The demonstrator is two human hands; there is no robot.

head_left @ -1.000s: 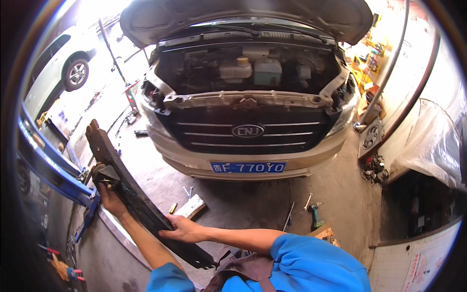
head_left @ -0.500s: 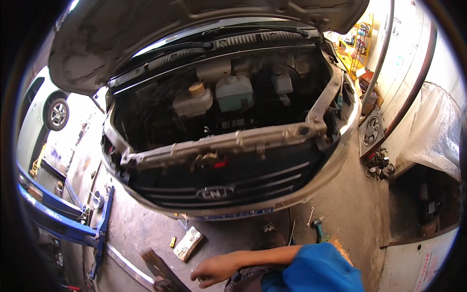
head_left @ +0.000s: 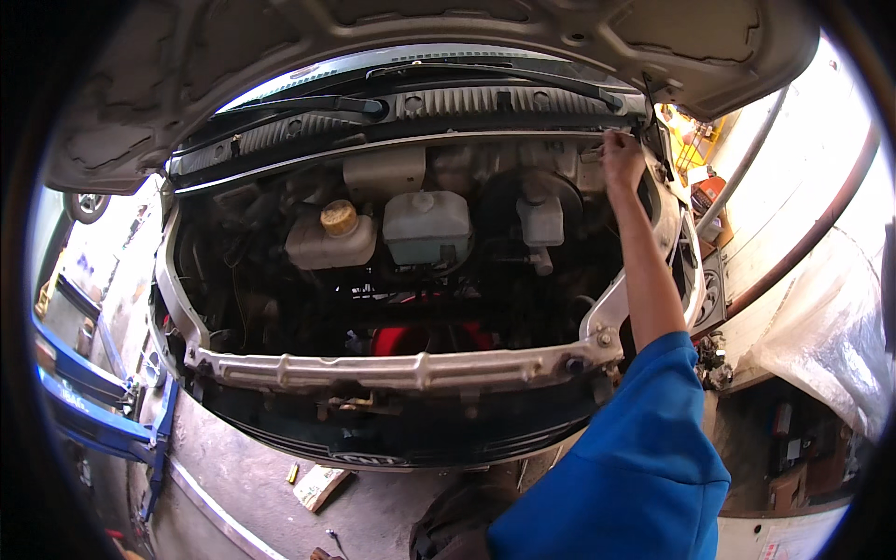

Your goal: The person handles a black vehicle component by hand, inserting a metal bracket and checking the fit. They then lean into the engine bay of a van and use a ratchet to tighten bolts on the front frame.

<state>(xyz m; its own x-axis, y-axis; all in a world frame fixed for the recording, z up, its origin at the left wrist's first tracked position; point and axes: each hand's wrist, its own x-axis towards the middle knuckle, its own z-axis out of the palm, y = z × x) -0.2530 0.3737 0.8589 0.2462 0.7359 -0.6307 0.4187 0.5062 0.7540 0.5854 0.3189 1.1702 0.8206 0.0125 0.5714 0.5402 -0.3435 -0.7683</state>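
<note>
A: Where is the right hand (head_left: 623, 161) now?

B: Stretched over the engine bay (head_left: 411, 280), up at the far right corner just under the raised bonnet (head_left: 420, 37). It sits at the right end of the black cowl panel (head_left: 439, 107), the ribbed strip below the wiper blades (head_left: 485, 73).

A: Is its grip on anything?

B: The fingers are curled in at that corner, touching the panel's end or something small there. Whether they are clamped on a clip, a fastener or only the edge, I cannot tell; the spot is too small and shaded.

A: And the left hand?

B: Out of sight. Only the right forearm and the blue sleeve (head_left: 625, 467) show, coming in from the lower right of the bay.

A: How far along does the work look?

B: Early, I judge. The cowl panel lies seated along the back of the bay, both wipers on it. The reservoir with the yellow cap (head_left: 338, 217) and the white tank (head_left: 427, 227) beside it stand closed. Nothing looks lifted out of the bay.

A: Anything loose around?

B: A flat carton (head_left: 320, 485) lies on the floor, in front of the bay.
</note>
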